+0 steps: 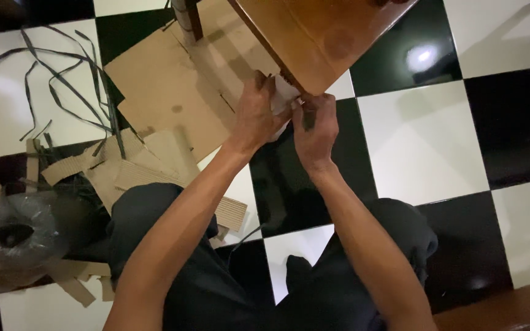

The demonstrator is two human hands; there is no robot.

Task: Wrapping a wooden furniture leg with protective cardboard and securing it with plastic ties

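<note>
My left hand (257,113) and my right hand (316,130) meet at the corner of a polished brown wooden panel (323,34) that hangs over the floor. Between the fingers of both hands is a small white piece of wrapping (284,92) pressed against that corner. The left hand grips it from the left, the right hand pinches its lower right edge. Most of the white piece is hidden by my fingers.
Flat cardboard sheets (173,92) lie on the black and white checkered floor (424,141) at the left. Black plastic straps (62,79) trail across a white tile. Torn corrugated scraps (130,168) and a roll of grey plastic film (23,230) sit by my left knee. Another wooden edge (510,309) shows bottom right.
</note>
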